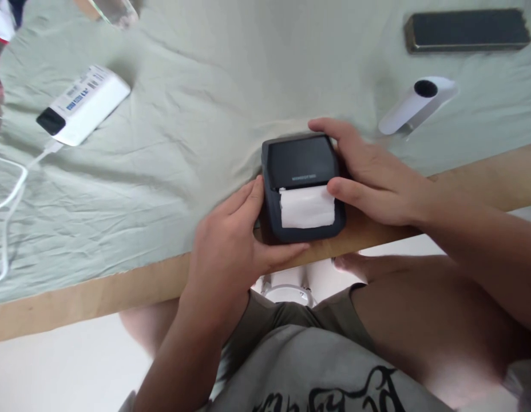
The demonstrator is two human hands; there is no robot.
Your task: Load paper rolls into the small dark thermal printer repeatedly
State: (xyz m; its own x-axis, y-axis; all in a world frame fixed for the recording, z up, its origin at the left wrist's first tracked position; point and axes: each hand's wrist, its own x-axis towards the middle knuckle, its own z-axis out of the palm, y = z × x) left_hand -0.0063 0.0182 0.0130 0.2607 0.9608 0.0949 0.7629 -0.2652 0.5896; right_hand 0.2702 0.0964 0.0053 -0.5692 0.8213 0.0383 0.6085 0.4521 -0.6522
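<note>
A small black portable printer (pixel 303 157) rests at the table's near edge, between my hands. White paper (pixel 308 207) sticks out of its slot and lies over the front part of its top. My left hand (pixel 231 234) grips the printer's left side, with the thumb along its near edge and the other fingers partly hidden behind its side. On the right side, my right hand (pixel 372 171) is closed around the printer, its thumb at the paper's right edge and its index finger at the far corner.
A white device (pixel 89 106) with a printed label and a white cable (pixel 16 189) lies at left. To the right are a white cylinder (pixel 405 107) with a dark end and a long dark case (pixel 467 31). A clear object (pixel 117 11) shows at the top edge. Pale green cloth (pixel 183 114) covers the wooden-edged table.
</note>
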